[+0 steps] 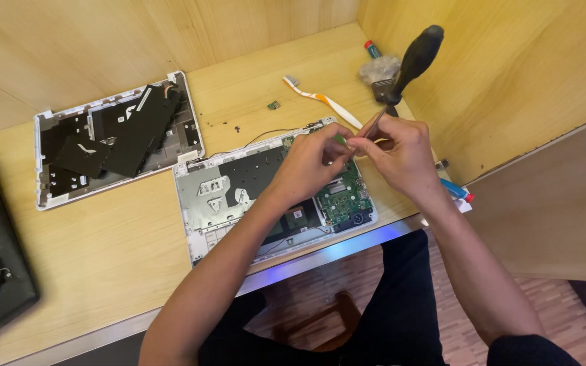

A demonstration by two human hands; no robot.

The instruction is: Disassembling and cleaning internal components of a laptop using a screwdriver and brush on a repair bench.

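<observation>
While both hands work above it, the opened laptop (266,196) lies at desk centre, its board (344,196) bared. Left hand (310,166) pinches something small and green, largely hidden; right hand (398,152) pinches tweezers (372,126). At 10 o'clock, the removed cover (113,135). At 1 o'clock, toothbrush (320,98). Tweezer tip unseen.

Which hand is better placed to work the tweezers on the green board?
Probably the right hand: it already grips the tweezers, tip near the board. The left hand pinches something beside the tip.
</observation>
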